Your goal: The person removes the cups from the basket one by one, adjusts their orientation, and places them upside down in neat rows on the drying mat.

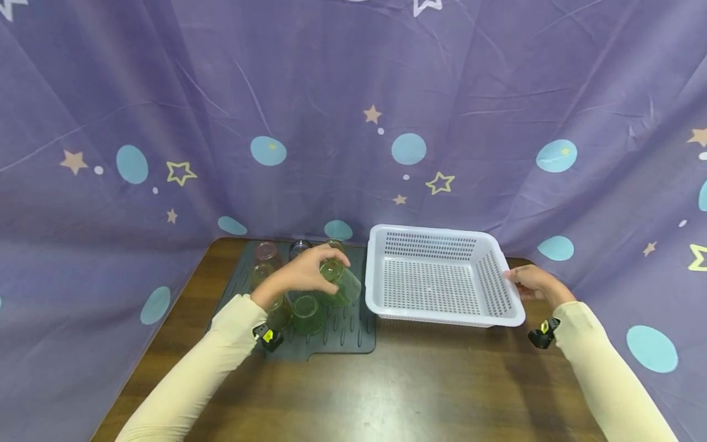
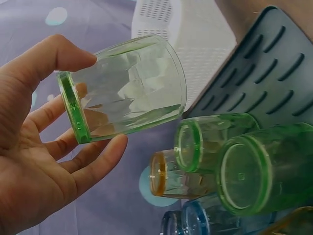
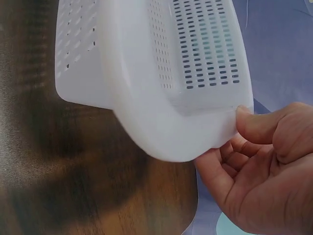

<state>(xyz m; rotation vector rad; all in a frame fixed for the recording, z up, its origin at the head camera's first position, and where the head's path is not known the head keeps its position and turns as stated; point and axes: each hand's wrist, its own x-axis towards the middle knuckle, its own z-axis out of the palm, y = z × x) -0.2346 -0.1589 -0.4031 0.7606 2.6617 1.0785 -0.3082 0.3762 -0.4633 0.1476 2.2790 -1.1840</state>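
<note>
My left hand (image 1: 302,270) grips a clear green glass (image 2: 132,88) near its thick base, thumb on one side and fingers on the other. The glass is tilted, its mouth pointing toward the basket, over the right part of a dark grey drying mat (image 1: 353,334). Below and beside it, several tinted glasses stand upside down on the mat, among them a green glass (image 1: 308,316), a pink glass (image 1: 267,252) and a blue glass (image 2: 196,218). On the far right, my right hand (image 1: 531,281) pinches the rim of a white slotted basket (image 1: 431,288), thumb on top and fingers underneath.
The basket stands right of the mat on a brown wooden table (image 1: 431,387), and nothing lies inside it. A purple curtain (image 1: 331,92) with stars and blue ovals hangs behind the table and along its sides.
</note>
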